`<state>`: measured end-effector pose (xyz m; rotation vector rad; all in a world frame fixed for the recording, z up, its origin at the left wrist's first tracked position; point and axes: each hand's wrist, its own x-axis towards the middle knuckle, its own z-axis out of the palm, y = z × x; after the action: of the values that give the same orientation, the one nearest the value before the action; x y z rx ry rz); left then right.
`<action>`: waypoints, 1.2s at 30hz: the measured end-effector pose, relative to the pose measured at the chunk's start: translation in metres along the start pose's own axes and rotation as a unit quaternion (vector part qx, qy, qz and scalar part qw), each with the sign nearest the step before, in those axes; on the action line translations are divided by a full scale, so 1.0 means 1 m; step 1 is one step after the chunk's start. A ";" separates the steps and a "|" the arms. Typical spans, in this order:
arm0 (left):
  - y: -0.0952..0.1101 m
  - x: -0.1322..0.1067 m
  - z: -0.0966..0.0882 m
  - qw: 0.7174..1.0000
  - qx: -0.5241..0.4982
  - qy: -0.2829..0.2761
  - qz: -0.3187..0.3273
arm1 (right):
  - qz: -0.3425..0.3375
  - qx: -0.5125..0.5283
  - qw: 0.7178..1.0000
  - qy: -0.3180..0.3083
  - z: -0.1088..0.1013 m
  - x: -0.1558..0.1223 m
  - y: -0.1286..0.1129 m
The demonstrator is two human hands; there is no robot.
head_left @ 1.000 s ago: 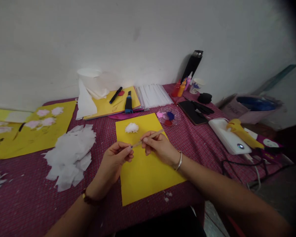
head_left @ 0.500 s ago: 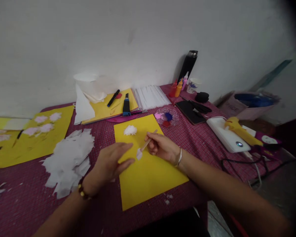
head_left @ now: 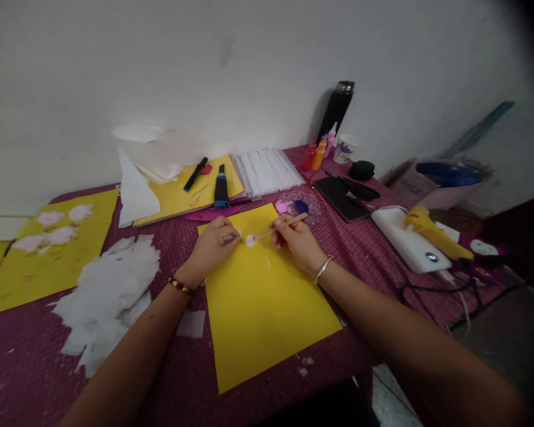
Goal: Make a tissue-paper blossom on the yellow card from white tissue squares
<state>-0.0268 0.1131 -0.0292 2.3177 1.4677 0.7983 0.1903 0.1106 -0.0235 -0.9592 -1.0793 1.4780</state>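
Note:
A yellow paper sheet [head_left: 262, 308] lies in front of me on the red checked tablecloth [head_left: 31, 362]. My right hand [head_left: 296, 240] pinches a thin wooden stick [head_left: 289, 223] whose tip carries a small white tissue tuft [head_left: 250, 241] near the sheet's far edge. My left hand [head_left: 213, 246] rests closed on the sheet's far left corner, fingertips beside the tuft, covering the white tissue flower there. A pile of white tissue pieces [head_left: 107, 293] lies left of the sheet.
A paint palette [head_left: 300, 206] sits just behind the sheet. Paint bottles [head_left: 315, 155], a black flask [head_left: 336, 110], a cup [head_left: 345, 148], white paper strips [head_left: 267, 169], a black marker [head_left: 196, 173], a yellow glue gun [head_left: 431, 231] on a white box and another yellow sheet with pink flowers [head_left: 44, 243] surround it.
My left hand went from pinching the stick's tip to open, then closed at the sheet's far corner. The stick with its tuft moved toward the far edge. The view shifted.

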 end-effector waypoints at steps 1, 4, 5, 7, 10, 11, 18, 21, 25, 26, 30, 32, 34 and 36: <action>-0.001 0.001 0.001 1.000 -0.014 0.009 -0.014 | -0.009 -0.018 1.000 -0.007 0.001 0.000 0.000; -0.004 0.003 0.002 0.997 -0.048 0.030 -0.044 | -0.037 -0.070 0.997 -0.027 0.005 0.000 0.002; -0.005 0.003 0.002 0.997 -0.054 0.035 -0.053 | -0.047 -0.085 0.995 -0.034 0.006 0.000 0.003; -0.007 0.004 0.002 0.995 -0.065 0.040 -0.067 | -0.063 -0.110 0.991 -0.048 0.009 0.000 0.006; -0.008 0.004 0.003 0.992 -0.079 0.049 -0.085 | -0.079 -0.142 0.985 -0.066 0.013 0.000 0.010; -0.008 0.004 0.003 0.991 -0.084 0.049 -0.088 | -0.082 -0.152 0.982 -0.071 0.014 0.000 0.011; -0.008 0.003 0.003 0.989 -0.098 0.053 -0.096 | -0.103 -0.199 0.971 -0.087 0.016 0.000 0.013; -0.008 0.003 0.004 0.987 -0.102 0.053 -0.109 | -0.106 -0.206 0.969 -0.085 0.016 0.000 0.014; -0.009 0.004 0.004 0.986 -0.105 0.044 -0.120 | -0.120 -0.224 0.964 -0.081 0.016 -0.001 0.019; -0.009 0.004 0.004 0.986 -0.107 0.041 -0.123 | -0.126 -0.230 0.962 -0.081 0.016 -0.001 0.020; -0.009 0.005 0.003 0.983 -0.123 0.029 -0.130 | -0.157 -0.273 0.946 -0.081 0.016 -0.006 0.022; -0.010 0.005 0.003 0.983 -0.128 0.030 -0.131 | -0.172 -0.299 0.935 -0.078 0.016 -0.009 0.021; -0.012 0.005 0.003 0.983 -0.127 0.031 -0.126 | -0.178 -0.315 0.929 -0.079 0.017 -0.013 0.020; -0.013 0.005 0.003 0.984 -0.125 0.032 -0.123 | -0.176 -0.324 0.926 -0.080 0.019 -0.015 0.018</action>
<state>-0.0328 0.1230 -0.0368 1.9015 1.5425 0.9334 0.1703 0.0914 -0.0349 -1.0215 -1.8219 0.9162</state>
